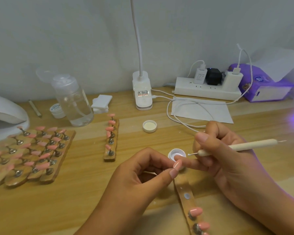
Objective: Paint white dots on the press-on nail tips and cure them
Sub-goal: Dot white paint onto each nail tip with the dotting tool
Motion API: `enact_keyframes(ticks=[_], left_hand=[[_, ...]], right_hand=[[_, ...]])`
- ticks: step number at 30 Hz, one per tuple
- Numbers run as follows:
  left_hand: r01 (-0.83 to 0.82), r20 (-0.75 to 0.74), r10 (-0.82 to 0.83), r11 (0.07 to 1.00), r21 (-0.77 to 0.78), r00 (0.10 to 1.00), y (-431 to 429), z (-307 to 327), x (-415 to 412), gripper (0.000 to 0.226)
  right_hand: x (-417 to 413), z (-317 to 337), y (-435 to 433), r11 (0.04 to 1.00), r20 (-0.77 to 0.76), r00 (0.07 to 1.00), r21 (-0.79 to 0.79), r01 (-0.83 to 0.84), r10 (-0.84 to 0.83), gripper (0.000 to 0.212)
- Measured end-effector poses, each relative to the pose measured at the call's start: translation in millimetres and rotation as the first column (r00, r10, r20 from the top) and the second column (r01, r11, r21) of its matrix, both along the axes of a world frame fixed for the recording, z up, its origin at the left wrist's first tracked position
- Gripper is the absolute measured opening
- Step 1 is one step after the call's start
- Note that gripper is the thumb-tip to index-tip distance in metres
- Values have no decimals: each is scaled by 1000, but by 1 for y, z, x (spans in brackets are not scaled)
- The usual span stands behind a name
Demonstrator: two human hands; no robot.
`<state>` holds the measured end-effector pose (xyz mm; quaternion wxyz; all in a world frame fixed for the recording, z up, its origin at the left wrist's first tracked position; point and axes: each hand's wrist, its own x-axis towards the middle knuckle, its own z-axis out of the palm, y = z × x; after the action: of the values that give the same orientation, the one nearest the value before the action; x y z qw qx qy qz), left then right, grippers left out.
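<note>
Over desk (pixel 92 200), left grip (pixel 139 177) seemingly pinches nail (pixel 177 164).

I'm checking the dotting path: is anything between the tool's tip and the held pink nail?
Nothing visible: open gap from the dotting tool in the right hand to the nail tip the left hand pinches.

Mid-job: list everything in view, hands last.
Small white gel pot: one, white, centre front.
Pink press-on nail tip: one, pink, before pot.
Cream dotting tool: one, cream, right of pot.
White round lid: one, white, mid-desk.
Wooden holder strips bearing pink tips: several, brown, left, centre, front.
Clear pump bottle: one, clear, back left.
White clip lamp: one, white, back centre.
White power strip: one, white, back right.
Purple tissue pack: one, purple, far right.
Left hand: pinches tip.
Right hand: grips tool.
</note>
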<state>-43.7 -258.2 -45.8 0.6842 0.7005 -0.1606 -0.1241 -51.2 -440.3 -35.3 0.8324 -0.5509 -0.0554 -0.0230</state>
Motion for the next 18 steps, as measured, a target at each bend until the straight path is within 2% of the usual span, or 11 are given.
enact_keyframes(ticks=[6,13,18], left_hand=[[9,12,-9,1000,-2,1000,0,0,-2,24],[16,8,-16,1000,4,1000,1,0,-3,24],[13,13,-13,1000,4,1000,1,0,-2,22]], right_hand=[[-1,0,5,1000,-64,998,14,26,-25,27],[-1,0,7,998,-50,998,-54,27,-30,29],[-1,-1,7,999,-37,999,-43,19,-20,29]])
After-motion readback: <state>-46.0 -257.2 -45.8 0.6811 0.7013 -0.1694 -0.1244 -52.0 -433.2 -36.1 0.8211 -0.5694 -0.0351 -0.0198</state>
